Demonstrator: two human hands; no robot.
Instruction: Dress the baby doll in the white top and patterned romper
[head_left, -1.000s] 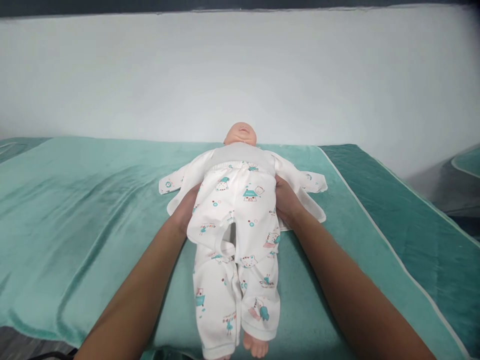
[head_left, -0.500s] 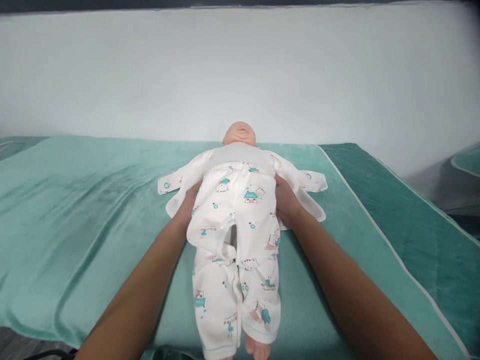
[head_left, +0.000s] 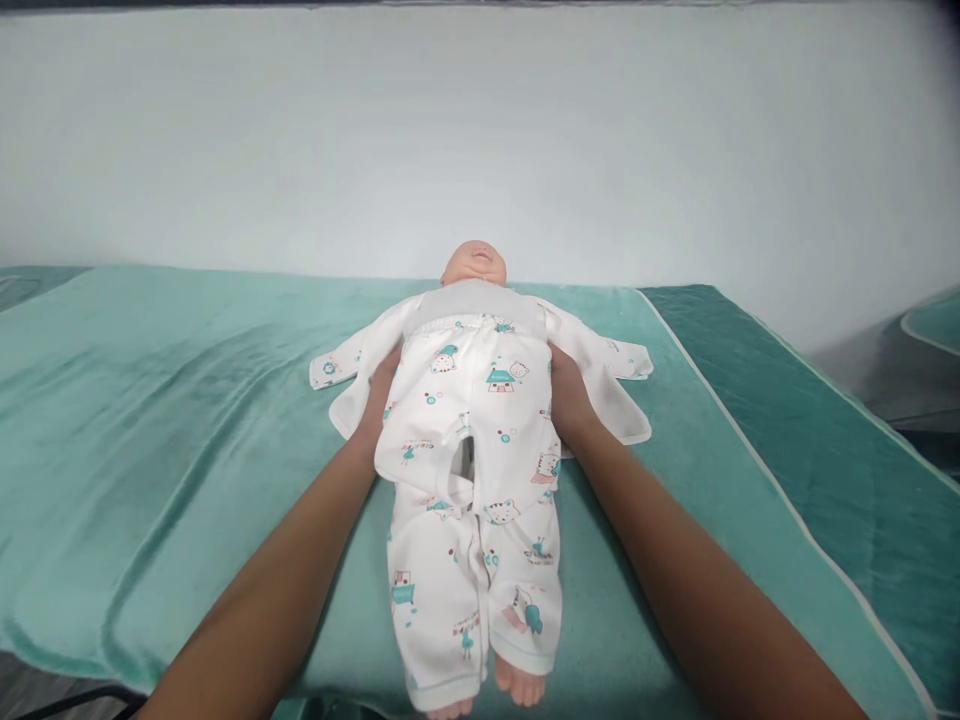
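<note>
A baby doll (head_left: 475,264) lies on its back, head toward the wall and feet toward me. It wears printed white split-crotch pants (head_left: 487,420) pulled up over its middle and a white jacket (head_left: 600,350) spread out on both sides. My left hand (head_left: 381,395) is at the doll's left-of-view side and my right hand (head_left: 568,390) at the opposite side, level with the hips. Both hands reach in between the jacket flaps and the pants. Their fingers are hidden behind the doll's body and clothes, so their grip does not show.
A light green cloth (head_left: 225,480) with folds at the left covers the table. Darker green cloth (head_left: 825,430) with a pale edging lies at the right. Behind stands a pale wall (head_left: 480,130). A black cable (head_left: 82,697) shows at the lower left.
The doll and both hands sit slightly higher in the picture, and more of its toes show below the pant cuffs. The hands stay at the doll's sides.
</note>
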